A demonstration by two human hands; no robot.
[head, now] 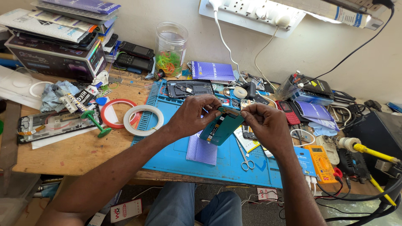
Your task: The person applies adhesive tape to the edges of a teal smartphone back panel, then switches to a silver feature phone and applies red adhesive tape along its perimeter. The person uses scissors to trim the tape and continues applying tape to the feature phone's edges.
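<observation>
Teal phone display panel (220, 127) held above a blue silicone work mat (176, 155), gripped at its upper edge by both hands. Left hand (194, 115) closed on the panel's top-left corner, fingertips pinched; right hand (264, 121) closed on the top-right corner, thumb and forefinger pressed together at the edge. The panel hangs tilted, its lower end dropping toward the person between the two wrists, clear of the mat. Beyond the left hand lies an opened dark phone frame (189, 88); outward of the left hand sit a white tape roll (143, 120) and a red tape roll (119, 113), and farther out a second stripped phone chassis (52, 124). Below the right hand lie small scissors (246, 161); outward of the right wrist rests an orange multimeter (321, 162). Judged from this arrangement, the panel is already free of any housing and the frame beyond stands open, so separation appears done; seating the panel into a frame and closing it appear not yet done
</observation>
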